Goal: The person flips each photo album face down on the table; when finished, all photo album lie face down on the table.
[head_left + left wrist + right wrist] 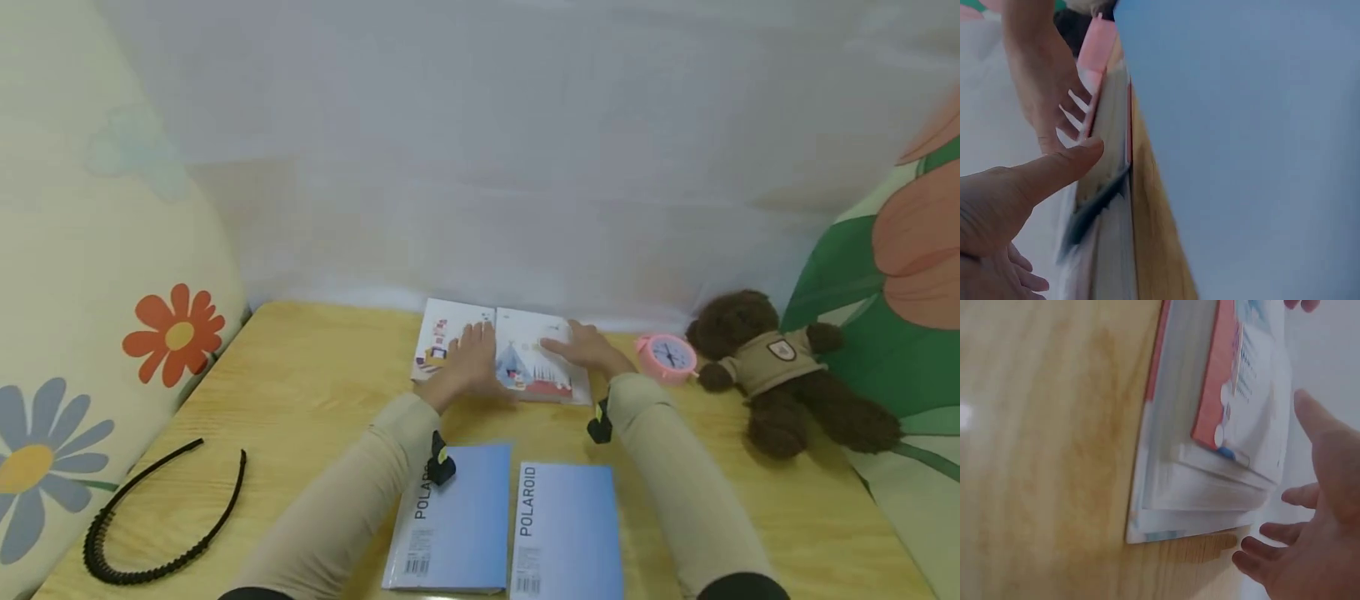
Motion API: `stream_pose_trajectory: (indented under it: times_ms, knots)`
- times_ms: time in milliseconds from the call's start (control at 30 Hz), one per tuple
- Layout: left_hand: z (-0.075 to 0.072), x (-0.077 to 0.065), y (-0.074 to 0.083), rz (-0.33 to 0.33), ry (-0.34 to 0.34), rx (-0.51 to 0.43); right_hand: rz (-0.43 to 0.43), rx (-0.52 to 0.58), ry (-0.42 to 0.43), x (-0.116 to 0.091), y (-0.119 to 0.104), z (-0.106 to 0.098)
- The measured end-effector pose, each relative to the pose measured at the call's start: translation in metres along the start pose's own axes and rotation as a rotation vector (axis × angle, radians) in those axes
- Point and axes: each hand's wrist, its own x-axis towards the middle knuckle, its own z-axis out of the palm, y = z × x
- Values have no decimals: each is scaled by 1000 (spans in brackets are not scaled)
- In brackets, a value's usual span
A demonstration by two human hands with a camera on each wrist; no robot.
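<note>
At the back of the table lies a thick white book [532,350] with printed pictures, among them a blue tent. A seam parts its left and right halves. My left hand [474,362] is over the middle of it, fingers extended. My right hand [592,348] is by its right end, thumb stretched inward. In the right wrist view, the book's [1254,406] layered pages and red edge show, with the right hand [1325,512] spread beside them. The left wrist view has my left thumb [1054,169] above the page edges; whether it touches them I cannot tell.
Two blue Polaroid albums [472,525] lie side by side in front. A pink alarm clock [667,358] and a brown teddy bear [780,362] are at the right. A black headband [157,575] lies front left. Flowered cushions [75,250] flank the wooden table [315,383].
</note>
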Motion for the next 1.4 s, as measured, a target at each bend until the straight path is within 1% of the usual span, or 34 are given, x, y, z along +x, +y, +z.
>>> stream_pose_trajectory:
  times_ms: [67,133,200,267,400,533,667,767,900,1033,1200,1267,1400]
  knots:
    - [4,3,-5,-20,-7,2,-13,6,-25,10,-1,4]
    - [8,5,-6,-6,-35,-9,-20,-4,-29,17,0,6]
    - [13,6,-5,19,-59,-36,-26,-38,-26,23,3,7]
    - [16,8,-2,36,-61,-49,-38,-82,-21,27,6,7]
    - [20,11,4,45,-29,-48,-66,-171,-15,30,9,4]
    - [26,2,10,64,-17,-18,-73,-201,-1,15,10,5]
    - [32,-11,13,86,-12,5,-60,-129,32,-6,12,14]
    - [35,-22,14,92,-15,-13,-37,-63,58,-18,15,21]
    - [35,-35,17,103,-4,-54,-9,-38,83,-30,14,26]
    - [34,-40,20,108,7,-69,1,-54,89,-35,14,25]
    - [37,-46,23,63,29,-89,-2,-40,84,-39,14,27]
    - [39,-48,23,43,30,-110,-1,-30,83,-41,13,27]
    - [39,-50,22,40,32,-152,0,-5,86,-46,12,29]
